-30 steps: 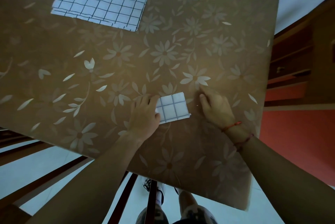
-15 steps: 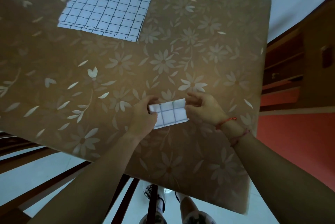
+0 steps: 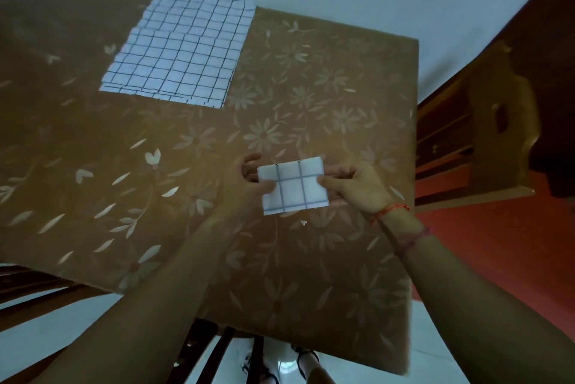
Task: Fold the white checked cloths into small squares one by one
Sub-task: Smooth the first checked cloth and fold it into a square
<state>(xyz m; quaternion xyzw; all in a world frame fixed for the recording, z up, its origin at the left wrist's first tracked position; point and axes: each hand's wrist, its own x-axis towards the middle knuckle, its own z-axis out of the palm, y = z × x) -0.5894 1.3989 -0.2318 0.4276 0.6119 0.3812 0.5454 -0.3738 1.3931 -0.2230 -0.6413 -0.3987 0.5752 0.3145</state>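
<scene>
Now holds the small folded cloth (image 3: 294, 186) up off the table (image 3: 342, 88), not pressed flat like a second ago. Brown flowery top, pale wall behind, red floor (image 3: 497, 243) off right. Pinches it with left hand (image 3: 247, 189) and right hand (image 3: 361, 187), thumbs on top, fingers curled behind, toward the right edge. Leaves the unfolded checked cloth (image 3: 180, 50) flat by the far edge.

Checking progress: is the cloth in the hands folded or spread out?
Folded. The cloth is a small packet showing only a few checks, pinched at its sides by the left hand and right hand.
</scene>
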